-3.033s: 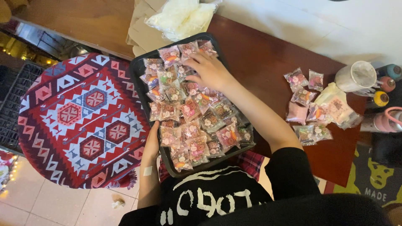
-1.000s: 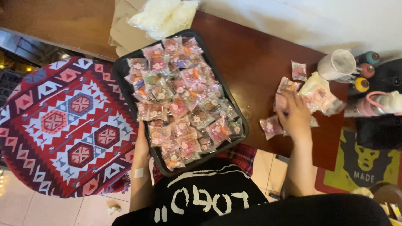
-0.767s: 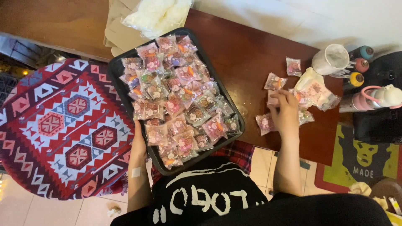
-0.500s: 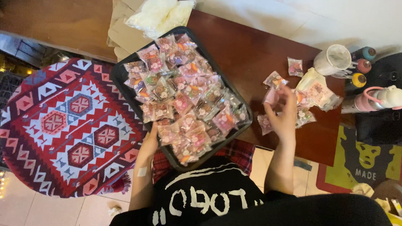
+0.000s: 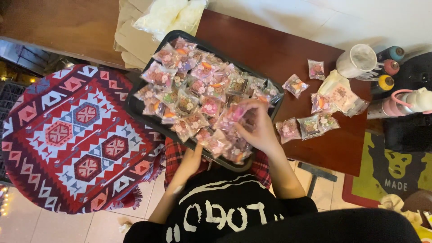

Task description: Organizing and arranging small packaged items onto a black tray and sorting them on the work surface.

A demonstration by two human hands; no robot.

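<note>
On the person's lap, overhanging the near edge of the dark wooden table [image 5: 270,49]: one black tray [image 5: 135,105], tilted, heaped with small clear cellophane packets [image 5: 198,96] of pink and orange sweets. Right hand [image 5: 256,128]: over the tray's near right corner, fingers curled shut on a pink packet [image 5: 231,114]. Left hand [image 5: 191,159]: under the tray's near rim, propping it; whether its fingers are open or closed cannot be told. Handling, by judgement: packets light, crinkly, slippery against one another, contents possibly brittle; best pinched at a sealed edge or corner rather than squeezed across the middle. Loose packets [image 5: 310,126]: a small scatter toward the table's right side, just beside a cream pouch [image 5: 339,92]. Far right edge: white tub [image 5: 357,60], three coloured bottles [image 5: 387,67], pink-and-white flask [image 5: 405,103]. Far left corner: white plastic bags [image 5: 168,15] on brown paper. Left of the tray: round seat with red patterned cover [image 5: 76,135]. Open room: bare wood between tray and loose packets, and along the table's far edge; the right side is crowded, and the tray's slant leaves its near rim the likeliest place for spills.
</note>
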